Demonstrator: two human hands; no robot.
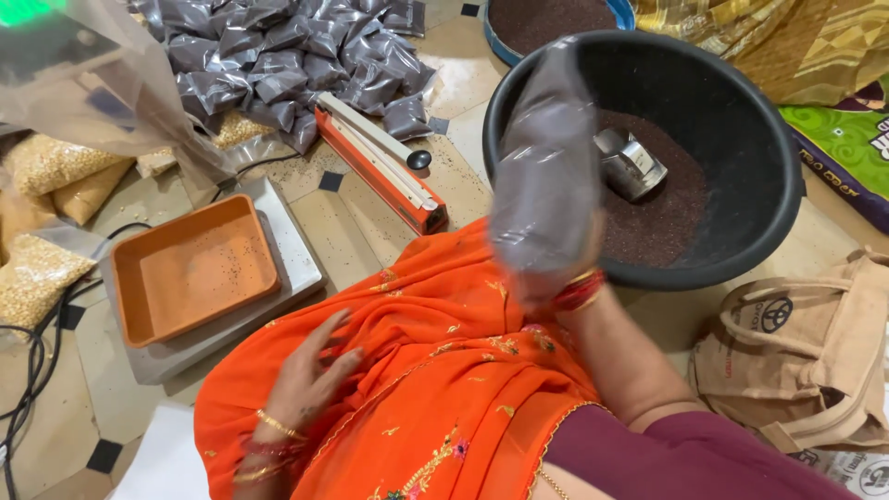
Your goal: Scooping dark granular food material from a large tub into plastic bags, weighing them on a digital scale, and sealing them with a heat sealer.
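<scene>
fingers of the right hand (556,268) are hidden behind a clear plastic pouch (546,176) that they grip from below; pouch long axis runs upright, mouth toward the black basin (741,120). basin contains dark seeds and a steel measuring cup (630,165) lying on its side. left hand (310,375) rests open, fingers spread, on orange cloth (435,370). orange tray (190,268) sits on the scale.

A clear plastic bag (546,167) is hanging blurred from the right hand's fingers (556,278); grey filled packets (287,65) are lying well beyond them.
</scene>
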